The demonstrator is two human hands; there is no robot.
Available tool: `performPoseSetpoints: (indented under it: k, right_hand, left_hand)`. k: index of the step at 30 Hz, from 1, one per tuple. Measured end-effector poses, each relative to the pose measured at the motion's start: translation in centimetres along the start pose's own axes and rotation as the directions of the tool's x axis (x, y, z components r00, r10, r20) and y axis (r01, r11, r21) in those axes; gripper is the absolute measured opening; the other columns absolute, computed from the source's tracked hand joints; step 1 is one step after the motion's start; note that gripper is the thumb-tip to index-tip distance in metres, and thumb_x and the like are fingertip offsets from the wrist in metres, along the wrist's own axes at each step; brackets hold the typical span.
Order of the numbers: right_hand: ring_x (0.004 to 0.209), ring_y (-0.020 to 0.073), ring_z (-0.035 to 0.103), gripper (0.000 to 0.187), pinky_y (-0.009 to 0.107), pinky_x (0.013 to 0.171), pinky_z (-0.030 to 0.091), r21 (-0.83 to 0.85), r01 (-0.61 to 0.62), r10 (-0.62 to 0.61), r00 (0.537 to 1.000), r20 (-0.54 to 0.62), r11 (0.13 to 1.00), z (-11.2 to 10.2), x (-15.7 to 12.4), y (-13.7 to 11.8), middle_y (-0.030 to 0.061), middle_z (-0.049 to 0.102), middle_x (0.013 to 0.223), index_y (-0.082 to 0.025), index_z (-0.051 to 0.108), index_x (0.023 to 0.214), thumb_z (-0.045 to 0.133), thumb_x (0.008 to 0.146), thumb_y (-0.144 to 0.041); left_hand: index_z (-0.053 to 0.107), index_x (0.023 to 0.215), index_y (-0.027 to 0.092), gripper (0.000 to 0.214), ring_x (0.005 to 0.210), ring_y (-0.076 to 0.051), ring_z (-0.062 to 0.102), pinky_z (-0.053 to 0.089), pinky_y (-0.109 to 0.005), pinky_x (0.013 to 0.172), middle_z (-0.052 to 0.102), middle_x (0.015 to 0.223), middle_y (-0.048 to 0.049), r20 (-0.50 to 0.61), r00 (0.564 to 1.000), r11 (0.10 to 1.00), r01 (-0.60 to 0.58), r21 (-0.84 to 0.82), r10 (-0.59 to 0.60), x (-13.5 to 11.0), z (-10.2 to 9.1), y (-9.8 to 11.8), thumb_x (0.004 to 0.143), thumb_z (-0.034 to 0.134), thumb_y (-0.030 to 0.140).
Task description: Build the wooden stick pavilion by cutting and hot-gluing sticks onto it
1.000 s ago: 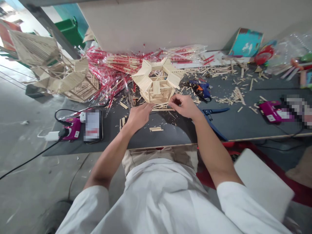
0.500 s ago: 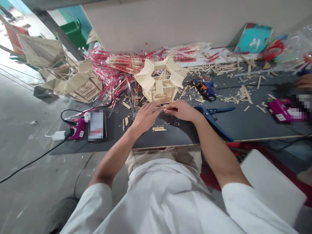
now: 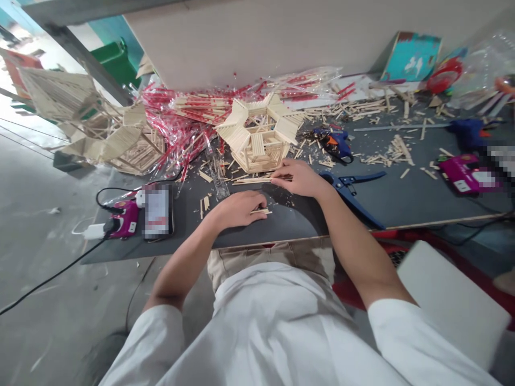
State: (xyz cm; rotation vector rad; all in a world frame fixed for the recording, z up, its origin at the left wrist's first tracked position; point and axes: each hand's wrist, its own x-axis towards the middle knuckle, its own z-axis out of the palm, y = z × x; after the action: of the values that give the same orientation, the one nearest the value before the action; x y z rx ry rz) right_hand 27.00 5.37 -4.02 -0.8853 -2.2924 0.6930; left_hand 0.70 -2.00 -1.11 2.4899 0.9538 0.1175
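Observation:
A hexagonal model pavilion of glued wooden craft sticks [image 3: 257, 143] stands on the dark grey table top [image 3: 386, 198], with flared roof sections. My right hand [image 3: 300, 178] is just in front of its base, pinching a few thin wooden sticks [image 3: 253, 180] that point left. Closer to me, my left hand [image 3: 237, 210] lies curled over a small stack of short sticks [image 3: 263, 212], with its fingertips on them. Both hands are apart from the model.
Blue-handled pliers [image 3: 352, 195] lie right of my right hand. A glue gun [image 3: 336, 143] and scattered stick offcuts lie behind them. Wrapped red-and-clear stick bundles [image 3: 181, 120] and other stick models [image 3: 100, 126] rise at back left. A blurred phone [image 3: 157, 210] lies left.
My left hand has come back from the model toward me, onto the small stack of sticks. My right hand stays near the model's base, now with sticks pinched in it.

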Motion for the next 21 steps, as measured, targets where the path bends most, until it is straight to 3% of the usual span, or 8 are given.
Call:
performPoseSetpoints:
  k: [5, 12, 21]
  right_hand:
    - [0.086, 0.0241, 0.060, 0.026, 0.037, 0.080, 0.045, -0.048, 0.026, -0.026, 1.000, 0.015, 0.999, 0.3, 0.1, 0.1, 0.0073, 0.062, 0.091, -0.022, 0.084, 0.099, 0.070, 0.102, -0.044]
    - [0.086, 0.0231, 0.060, 0.024, 0.036, 0.081, 0.044, -0.016, 0.031, -0.030, 0.999, 0.028, 0.999, 0.4, 0.1, -0.1, 0.0057, 0.061, 0.090, -0.023, 0.084, 0.099, 0.071, 0.101, -0.043]
    - [0.071, 0.0173, 0.056, 0.026, 0.032, 0.071, 0.037, -0.046, 0.022, -0.018, 0.996, 0.088, 0.999, 0.2, 0.2, -0.3, 0.0011, 0.062, 0.076, -0.023, 0.083, 0.097, 0.069, 0.102, -0.044]
  left_hand:
    - [0.069, 0.101, 0.022, 0.014, 0.093, -0.023, 0.068, 0.044, -0.032, 0.077, 0.074, 0.099, -0.0042, -0.004, 0.999, 0.996, 0.051, -0.073, -0.051, 0.2, 0.0, -0.2, 0.103, 0.068, 0.037]
    - [0.070, 0.106, 0.021, 0.017, 0.087, -0.022, 0.069, 0.045, -0.031, 0.077, 0.075, 0.097, -0.0031, -0.003, 0.990, 0.978, 0.141, -0.156, -0.144, -0.3, -0.7, -1.5, 0.096, 0.076, 0.033]
    - [0.069, 0.104, 0.022, 0.008, 0.093, -0.023, 0.068, 0.047, -0.032, 0.081, 0.074, 0.099, -0.0033, 0.012, 0.994, 0.972, 0.112, -0.207, -0.112, -0.2, -0.2, -1.5, 0.096, 0.068, 0.022]
